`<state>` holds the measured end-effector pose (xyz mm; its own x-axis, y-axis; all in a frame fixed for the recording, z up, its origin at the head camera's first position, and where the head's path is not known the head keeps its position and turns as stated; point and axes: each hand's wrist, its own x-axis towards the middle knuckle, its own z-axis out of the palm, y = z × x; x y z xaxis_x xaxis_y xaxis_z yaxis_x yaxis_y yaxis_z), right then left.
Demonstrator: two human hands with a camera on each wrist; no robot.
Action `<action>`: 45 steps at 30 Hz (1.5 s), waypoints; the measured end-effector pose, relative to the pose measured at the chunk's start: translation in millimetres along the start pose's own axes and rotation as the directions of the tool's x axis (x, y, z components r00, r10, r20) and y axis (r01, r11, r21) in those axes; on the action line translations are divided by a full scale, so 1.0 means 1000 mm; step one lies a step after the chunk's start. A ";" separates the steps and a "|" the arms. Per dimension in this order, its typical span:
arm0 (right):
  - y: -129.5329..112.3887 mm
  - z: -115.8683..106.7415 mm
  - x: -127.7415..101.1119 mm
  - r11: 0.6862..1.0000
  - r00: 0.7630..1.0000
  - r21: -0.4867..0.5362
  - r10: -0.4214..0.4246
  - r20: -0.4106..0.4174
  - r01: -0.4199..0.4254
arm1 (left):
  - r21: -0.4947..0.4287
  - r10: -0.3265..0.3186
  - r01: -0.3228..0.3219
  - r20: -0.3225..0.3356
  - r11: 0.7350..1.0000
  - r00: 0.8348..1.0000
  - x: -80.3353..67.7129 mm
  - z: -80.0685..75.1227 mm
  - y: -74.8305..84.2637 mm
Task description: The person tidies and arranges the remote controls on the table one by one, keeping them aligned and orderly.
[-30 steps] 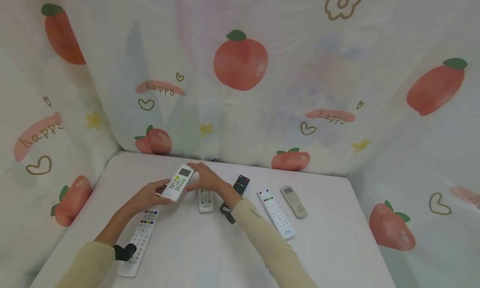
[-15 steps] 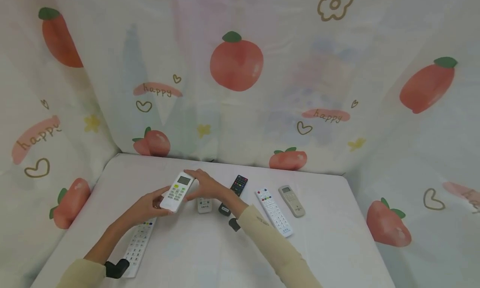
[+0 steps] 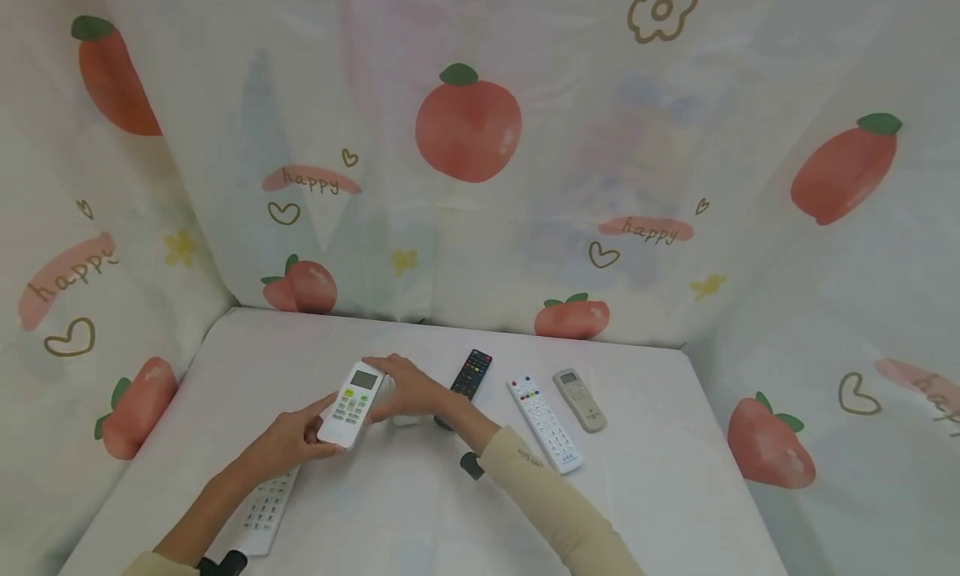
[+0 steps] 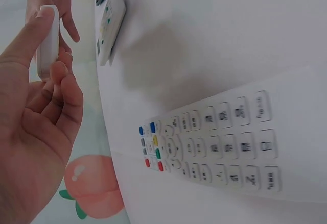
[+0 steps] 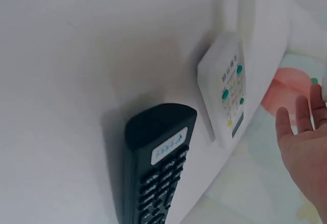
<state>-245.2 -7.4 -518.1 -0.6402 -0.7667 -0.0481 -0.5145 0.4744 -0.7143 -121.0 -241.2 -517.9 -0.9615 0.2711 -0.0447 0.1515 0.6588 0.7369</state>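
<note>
Remotes are spread in a loose row across the white desk (image 3: 660, 493), and one of them, a white remote with a small screen (image 3: 351, 403), is lifted off it just left of the frame's centre. Its lower end is gripped by the left hand (image 3: 288, 438), fingers curled beneath and thumb along the edge, so the buttons face upward and can be read. The right hand (image 3: 408, 388) is laid against its upper end with fingers fairly straight, apparently to steady it; no closed grip is seen there. In the left wrist view the same remote (image 4: 47, 43) appears edge-on at upper left, pinched between thumb and fingers.

Below the left forearm a long white keypad remote (image 3: 264, 511) is left flat on the desk. A small white remote (image 5: 227, 89) is mostly hidden under the right hand, beside a black remote (image 3: 467, 376). Further right lie a long white remote (image 3: 545, 423) and a grey remote (image 3: 580, 399), all face up.
</note>
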 end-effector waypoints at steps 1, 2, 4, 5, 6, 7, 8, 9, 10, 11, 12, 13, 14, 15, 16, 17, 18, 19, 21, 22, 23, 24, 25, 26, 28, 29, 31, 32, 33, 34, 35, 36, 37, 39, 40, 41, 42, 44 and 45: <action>0.000 0.002 -0.001 1.000 1.000 -0.012 0.000 0.001 0.000 | 0.018 0.005 -0.005 0.006 1.000 1.000 -0.002 0.002 0.000; 0.000 0.003 -0.003 1.000 1.000 -0.020 0.003 0.003 -0.003 | 0.032 0.008 -0.009 0.015 0.999 1.000 -0.004 0.003 0.001; -0.001 0.007 -0.006 0.999 1.000 -0.038 0.015 0.006 -0.015 | 0.055 0.015 -0.016 0.030 0.998 0.999 -0.007 0.007 0.000; -0.002 0.009 -0.008 0.999 1.000 -0.043 0.022 0.008 -0.021 | 0.063 0.014 -0.016 0.038 0.998 0.999 -0.009 0.008 0.000; -0.003 0.010 -0.010 0.998 1.000 -0.048 0.029 0.010 -0.028 | 0.064 0.013 -0.017 0.050 0.998 0.999 -0.011 0.010 0.000; -0.003 0.013 -0.011 0.998 0.999 -0.052 0.035 0.012 -0.034 | 0.069 0.011 -0.015 0.060 0.997 0.998 -0.012 0.012 0.000; -0.004 0.014 -0.013 0.998 0.999 -0.053 0.043 0.016 -0.042 | 0.068 0.006 -0.011 0.071 0.998 0.997 -0.014 0.014 0.000; -0.005 0.016 -0.015 0.998 0.999 -0.052 0.045 0.019 -0.044 | 0.064 0.005 -0.010 0.080 0.998 0.997 -0.016 0.016 0.001; -0.005 0.018 -0.016 0.997 0.999 -0.058 0.048 0.023 -0.046 | 0.048 -0.001 -0.004 0.089 0.999 0.996 -0.018 0.018 0.001; -0.005 0.020 -0.018 0.997 0.999 -0.061 0.047 0.027 -0.045 | 0.038 -0.012 0.009 0.097 0.999 0.995 -0.021 0.020 0.001; -0.006 0.022 -0.020 0.997 0.999 -0.066 0.045 0.031 -0.043 | 0.031 -0.015 0.012 0.102 0.999 0.995 -0.024 0.022 0.002; -0.006 0.025 -0.021 0.997 0.998 -0.072 0.043 0.035 -0.040 | 0.025 -0.023 0.020 0.105 0.999 0.994 -0.027 0.024 0.002; -0.007 0.027 -0.023 0.997 0.999 -0.073 0.039 0.039 -0.036 | 0.015 -0.030 0.028 0.107 0.999 0.994 -0.030 0.026 0.003; -0.007 0.030 -0.025 0.997 0.999 -0.074 0.037 0.040 -0.034 | 0.012 -0.034 0.033 0.108 0.999 0.994 -0.033 0.028 0.003; -0.008 0.032 -0.027 0.996 0.998 -0.080 0.036 0.042 -0.033 | 0.010 -0.043 0.042 0.109 0.999 0.993 -0.036 0.030 0.003; -0.008 0.035 -0.028 0.996 0.999 -0.078 0.034 0.042 -0.030 | 0.015 -0.051 0.049 0.109 0.999 0.993 -0.039 0.032 0.004; -0.009 0.038 -0.030 0.996 0.998 -0.078 0.035 0.043 -0.031 | 0.021 -0.058 0.056 0.108 0.998 0.992 -0.042 0.033 0.004; -0.009 0.040 -0.032 0.996 0.999 -0.079 0.033 0.042 -0.029 | 0.024 -0.069 0.067 0.107 0.997 0.992 -0.044 0.035 0.004; -0.011 0.044 -0.035 0.997 0.999 -0.076 0.033 0.042 -0.029 | 0.035 -0.077 0.074 0.105 0.997 0.991 -0.049 0.038 0.004; -0.011 0.046 -0.037 0.997 0.999 -0.077 0.031 0.045 -0.028 | 0.039 -0.083 0.079 0.105 0.996 0.991 -0.051 0.039 0.004; -0.012 0.048 -0.039 0.997 0.998 -0.076 0.029 0.047 -0.025 | 0.045 -0.087 0.083 0.107 0.996 0.990 -0.053 0.040 0.004; -0.013 0.049 -0.040 0.997 0.998 -0.078 0.028 0.054 -0.024 | 0.058 -0.092 0.086 0.109 0.995 0.990 -0.055 0.041 0.004; -0.014 0.051 -0.041 0.997 0.998 -0.079 0.022 0.059 -0.018 | 0.066 -0.098 0.091 0.114 0.994 0.989 -0.057 0.043 0.004; -0.014 0.052 -0.043 0.997 0.998 -0.081 0.017 0.065 -0.012 | 0.070 -0.111 0.103 0.120 0.992 0.987 -0.058 0.044 0.004; -0.014 0.055 -0.045 0.997 0.997 -0.078 0.006 0.079 0.000 | 0.079 -0.154 0.144 0.133 0.986 0.979 -0.061 0.047 0.005; -0.014 0.057 -0.046 0.997 0.996 -0.075 0.001 0.086 0.006 | 0.080 -0.179 0.169 0.139 0.982 0.974 -0.062 0.048 0.006; -0.015 0.060 -0.047 0.997 0.995 -0.078 -0.013 0.095 0.021 | 0.082 -0.236 0.226 0.148 0.971 0.960 -0.064 0.051 0.008; -0.015 0.061 -0.048 0.996 0.995 -0.081 -0.019 0.100 0.027 | 0.087 -0.262 0.251 0.148 0.964 0.954 -0.064 0.052 0.009; -0.015 0.062 -0.048 0.996 0.994 -0.079 -0.021 0.105 0.030 | 0.095 -0.283 0.271 0.146 0.958 0.948 -0.065 0.053 0.009; -0.016 0.064 -0.048 0.996 0.994 -0.085 -0.025 0.109 0.034 | 0.111 -0.297 0.283 0.144 0.953 0.944 -0.067 0.055 0.010; -0.016 0.065 -0.049 0.995 0.993 -0.098 -0.026 0.111 0.037 | 0.125 -0.306 0.290 0.139 0.949 0.942 -0.068 0.056 0.010; -0.016 0.067 -0.049 0.993 0.993 -0.109 -0.026 0.115 0.038 | 0.140 -0.314 0.295 0.135 0.945 0.940 -0.069 0.056 0.011; -0.016 0.069 -0.049 0.991 0.993 -0.125 -0.025 0.115 0.039 | 0.155 -0.319 0.298 0.130 0.942 0.939 -0.070 0.057 0.011; -0.016 0.074 -0.048 0.990 0.992 -0.138 -0.015 0.121 0.032 | 0.172 -0.325 0.302 0.125 0.938 0.937 -0.074 0.060 0.012; -0.015 0.076 -0.048 0.989 0.992 -0.145 -0.010 0.126 0.028 | 0.176 -0.319 0.295 0.123 0.939 0.940 -0.075 0.061 0.012; -0.014 0.078 -0.048 0.988 0.991 -0.150 -0.005 0.131 0.025 | 0.172 -0.312 0.290 0.121 0.941 0.942 -0.077 0.061 0.011; -0.014 0.080 -0.048 0.988 0.991 -0.151 0.000 0.136 0.021 | 0.166 -0.301 0.279 0.120 0.946 0.946 -0.078 0.062 0.011; -0.013 0.083 -0.048 0.990 0.989 -0.141 0.010 0.147 0.011 | 0.153 -0.273 0.254 0.121 0.955 0.954 -0.081 0.064 0.009; -0.012 0.084 -0.048 0.990 0.988 -0.140 0.013 0.151 0.008 | 0.151 -0.263 0.244 0.122 0.958 0.957 -0.082 0.065 0.009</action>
<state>-159.6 -12.7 -565.9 -0.5534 -0.8169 -0.1627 -0.5947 0.5243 -0.6095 -25.8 -212.3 -551.6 -0.9322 0.1714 -0.3189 -0.0554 0.8031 0.5933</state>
